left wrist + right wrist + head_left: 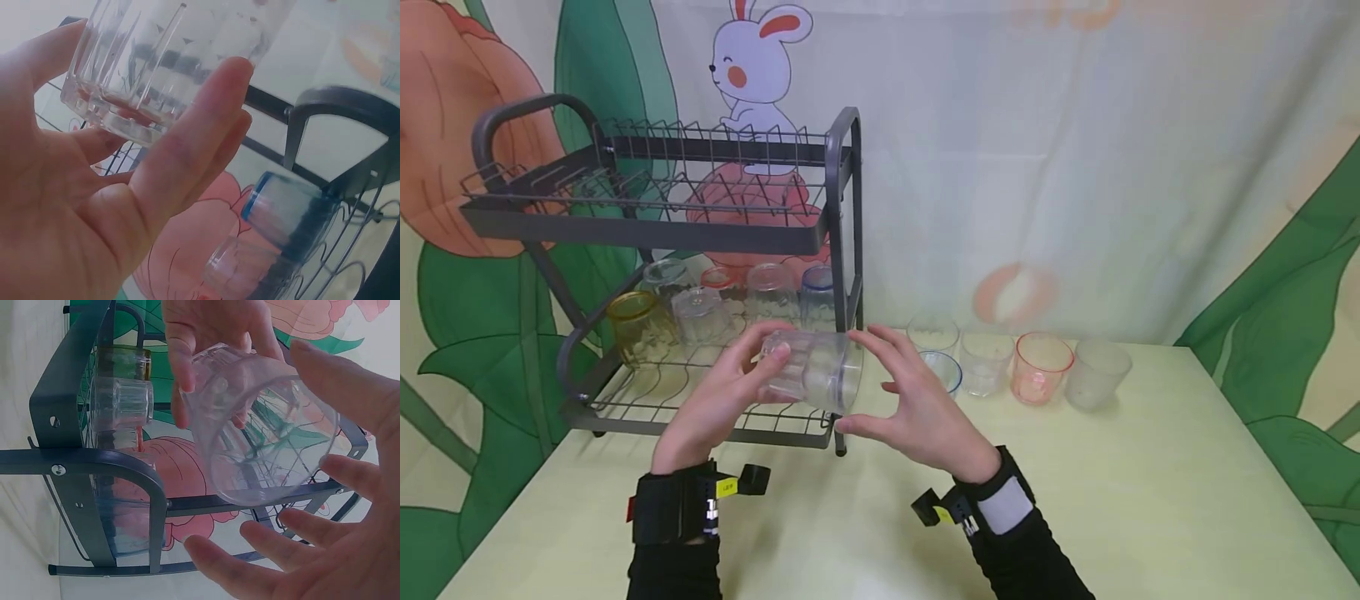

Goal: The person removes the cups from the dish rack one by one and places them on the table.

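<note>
A clear drinking glass (pixel 815 369) lies sideways in the air in front of the rack, its mouth facing right. My left hand (pixel 730 387) grips it round the base end, thumb on the near side. Facing the rim, my right hand (pixel 917 408) has its fingers and thumb spread apart. In the right wrist view the wide mouth of the glass (pixel 215 456) is close to these fingers; whether a fingertip touches the rim I cannot tell. The left wrist view shows the ribbed base of the glass (pixel 134 122) between thumb and fingers.
Behind the left hand stands a dark two-tier dish rack (pixel 647 233). Its lower tier holds several upside-down glasses, including an amber one (pixel 642 329) and a blue-rimmed one (pixel 817 300). Right of it, a pink glass (pixel 1040 371) and a frosted glass (pixel 1096 375) stand among others on the table (pixel 1150 500).
</note>
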A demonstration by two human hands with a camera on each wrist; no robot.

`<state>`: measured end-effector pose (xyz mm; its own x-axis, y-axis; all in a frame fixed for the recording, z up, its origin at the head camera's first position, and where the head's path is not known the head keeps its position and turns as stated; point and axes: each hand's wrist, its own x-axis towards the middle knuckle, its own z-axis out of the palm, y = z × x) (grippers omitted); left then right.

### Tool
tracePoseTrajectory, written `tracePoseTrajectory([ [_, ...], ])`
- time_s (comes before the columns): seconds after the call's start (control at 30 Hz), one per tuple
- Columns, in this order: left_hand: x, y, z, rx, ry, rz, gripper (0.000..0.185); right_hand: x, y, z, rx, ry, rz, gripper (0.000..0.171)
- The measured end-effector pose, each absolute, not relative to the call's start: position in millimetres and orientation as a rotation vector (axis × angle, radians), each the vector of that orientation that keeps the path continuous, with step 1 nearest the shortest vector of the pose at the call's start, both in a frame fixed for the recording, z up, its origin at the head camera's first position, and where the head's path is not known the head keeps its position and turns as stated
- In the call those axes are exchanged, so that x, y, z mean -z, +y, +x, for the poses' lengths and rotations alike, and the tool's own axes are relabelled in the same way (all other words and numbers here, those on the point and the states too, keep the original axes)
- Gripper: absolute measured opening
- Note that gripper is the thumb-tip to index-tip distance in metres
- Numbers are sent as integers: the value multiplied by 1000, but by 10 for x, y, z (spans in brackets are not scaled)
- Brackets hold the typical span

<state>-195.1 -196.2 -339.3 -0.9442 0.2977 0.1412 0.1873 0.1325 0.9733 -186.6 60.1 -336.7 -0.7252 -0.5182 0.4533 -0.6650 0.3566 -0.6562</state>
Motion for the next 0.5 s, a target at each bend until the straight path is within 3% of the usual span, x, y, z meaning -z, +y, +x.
tracePoseTrajectory([
  [0.5, 3397, -1896, -1917, -1928, 2147, 479, 55, 3425, 474, -1829, -1476, -2280, 1098, 81],
])
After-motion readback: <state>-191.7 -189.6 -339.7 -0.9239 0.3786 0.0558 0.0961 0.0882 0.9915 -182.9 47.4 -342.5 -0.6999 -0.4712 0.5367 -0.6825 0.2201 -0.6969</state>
